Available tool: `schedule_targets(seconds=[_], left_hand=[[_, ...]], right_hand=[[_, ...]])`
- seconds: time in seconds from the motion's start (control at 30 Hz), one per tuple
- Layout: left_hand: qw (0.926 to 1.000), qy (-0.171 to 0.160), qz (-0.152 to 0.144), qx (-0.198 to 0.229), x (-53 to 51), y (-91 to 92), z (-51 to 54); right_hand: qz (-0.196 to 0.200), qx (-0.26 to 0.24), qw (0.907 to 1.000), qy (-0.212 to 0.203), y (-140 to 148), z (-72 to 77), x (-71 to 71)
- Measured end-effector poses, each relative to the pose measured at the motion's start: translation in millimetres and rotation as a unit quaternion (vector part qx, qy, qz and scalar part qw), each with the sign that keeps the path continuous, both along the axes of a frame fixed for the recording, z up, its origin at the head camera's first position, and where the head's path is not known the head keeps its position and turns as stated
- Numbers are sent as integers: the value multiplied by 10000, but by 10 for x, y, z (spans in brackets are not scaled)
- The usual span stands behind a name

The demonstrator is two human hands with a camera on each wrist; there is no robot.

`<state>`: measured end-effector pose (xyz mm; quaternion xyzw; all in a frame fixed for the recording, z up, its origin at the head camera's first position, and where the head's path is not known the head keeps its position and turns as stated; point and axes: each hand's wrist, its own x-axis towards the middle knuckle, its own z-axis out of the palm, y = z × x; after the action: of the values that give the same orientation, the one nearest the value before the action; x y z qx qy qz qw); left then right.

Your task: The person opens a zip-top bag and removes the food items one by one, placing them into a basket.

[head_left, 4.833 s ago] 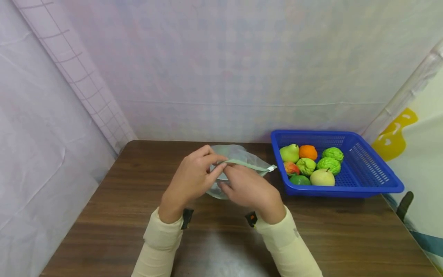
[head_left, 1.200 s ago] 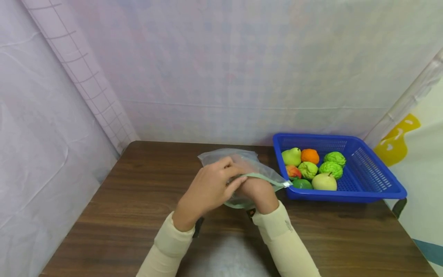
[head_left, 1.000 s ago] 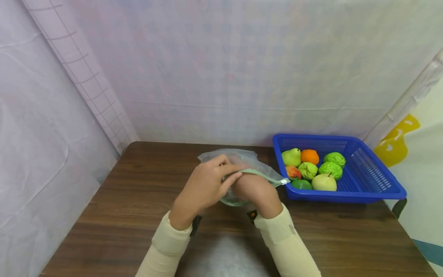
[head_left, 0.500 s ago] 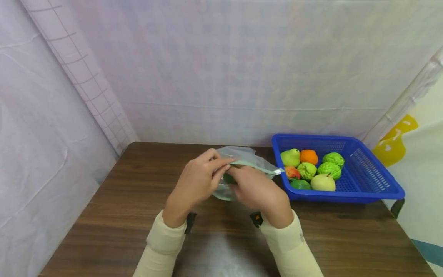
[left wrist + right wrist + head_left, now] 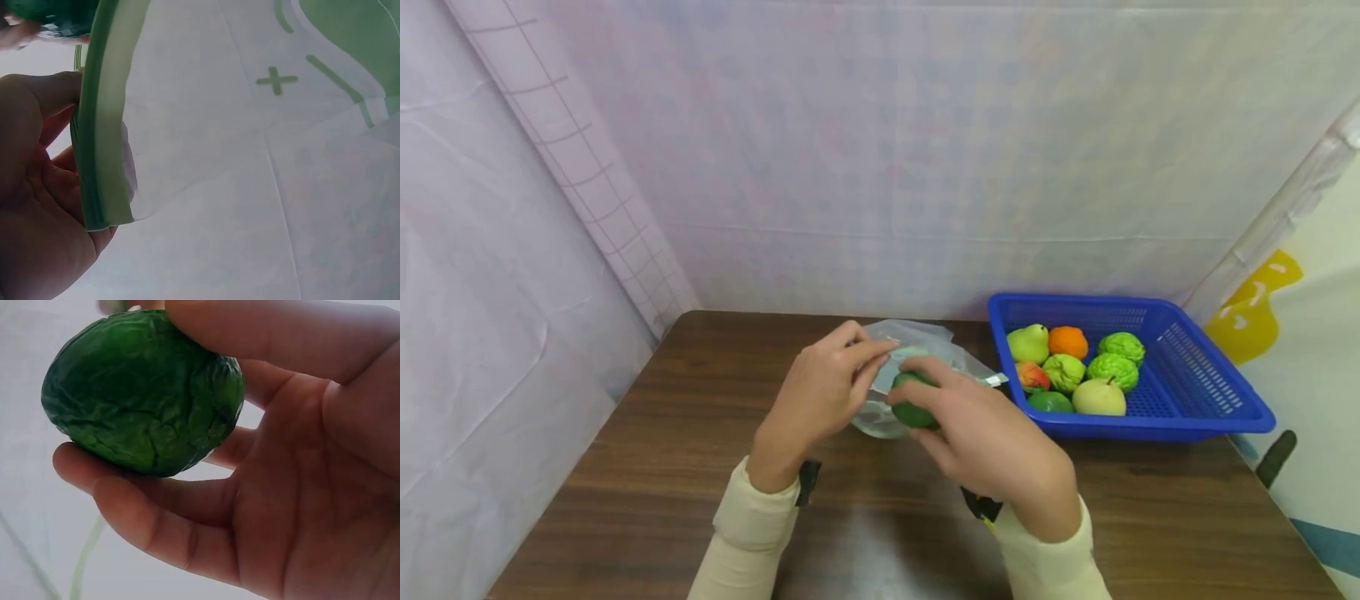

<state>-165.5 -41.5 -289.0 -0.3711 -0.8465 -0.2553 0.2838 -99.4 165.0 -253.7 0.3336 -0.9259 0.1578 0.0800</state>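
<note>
In the head view my left hand [image 5: 816, 383] pinches the edge of a clear zip bag [image 5: 880, 421] over the table. Up close in the left wrist view, the bag's green zip strip [image 5: 103, 137] lies between thumb and fingers. My right hand [image 5: 1000, 437] is just in front of the bag's mouth, gripping a dark green, wrinkled, round fruit [image 5: 913, 408]. The right wrist view shows this fruit [image 5: 144, 394] between the thumb and the fingers. A white slider [image 5: 995, 380] sits at the right end of the bag's zip.
To the right stands a blue plastic basket [image 5: 1157, 429]. It holds a pear [image 5: 1028, 343], an orange [image 5: 1067, 342], a pale round fruit [image 5: 1099, 397], a dark green fruit [image 5: 1050, 402] and several other pieces. The brown wooden table [image 5: 647, 467] meets a curtained wall behind.
My right hand was inside the bag; it has drawn back out towards the near right with the dark green fruit in its grip. My left hand keeps pinching the bag's edge, slightly further left.
</note>
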Motion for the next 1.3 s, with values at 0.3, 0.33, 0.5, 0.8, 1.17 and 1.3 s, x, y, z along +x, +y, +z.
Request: schedule_targets(seconds=[0.3,0.33,0.5,0.8,1.17,1.3], left_hand=[[10000,-5,-37,11,-7,-1,-7],[10000,-13,-35,13,-9,-1,-8],[10000,-57,-9,-4,-13,3,-4],[10000,-56,19,27,-24,11,-12],[9999,-105,96,21,-14,-10,-4],[9997,-193,117,-28,2,-22,8]], right_hand=[[170,-301,9983,473,129,96,214],[189,-362,9979,503,143,101,227],[254,-697,9947,716,217,115,251],[-35,-709,9909,1147,313,221,181],[-864,45,9866,1383,640,457,-13],[-1161,261,9838,1338,800,558,-53]])
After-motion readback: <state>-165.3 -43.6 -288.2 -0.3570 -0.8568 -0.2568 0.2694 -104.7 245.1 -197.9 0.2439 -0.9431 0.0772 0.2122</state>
